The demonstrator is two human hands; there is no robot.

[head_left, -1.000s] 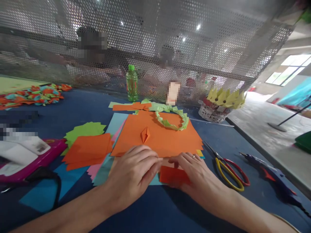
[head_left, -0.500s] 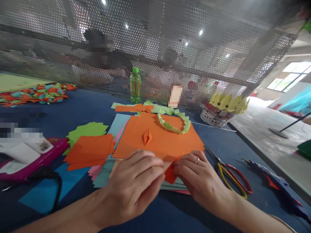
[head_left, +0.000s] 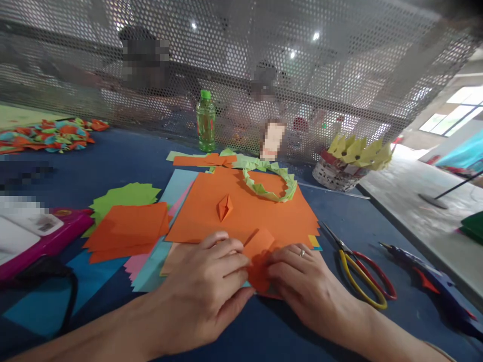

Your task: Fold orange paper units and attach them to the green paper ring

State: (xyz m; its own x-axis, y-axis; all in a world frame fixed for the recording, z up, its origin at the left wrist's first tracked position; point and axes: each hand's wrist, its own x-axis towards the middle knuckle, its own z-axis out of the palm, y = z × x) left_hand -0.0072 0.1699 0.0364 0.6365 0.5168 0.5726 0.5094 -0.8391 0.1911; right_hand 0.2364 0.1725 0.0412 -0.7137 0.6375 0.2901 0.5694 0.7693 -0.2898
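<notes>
Handheld orange paper (head_left: 260, 254), bottle label (head_left: 210, 124) apparently illegible

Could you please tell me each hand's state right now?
Left hand: partly curled at the small orange paper sheet; grip cannot be told.
Right hand: closed on the sheet's right side.

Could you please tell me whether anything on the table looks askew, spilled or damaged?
Nothing appears spilled or damaged. The only untidiness: pale blue sheets jut out left of the large orange sheets, and the small orange sheets lie unevenly fanned. The right hand partly hides the orange piece, so its edges are unclear.
</notes>
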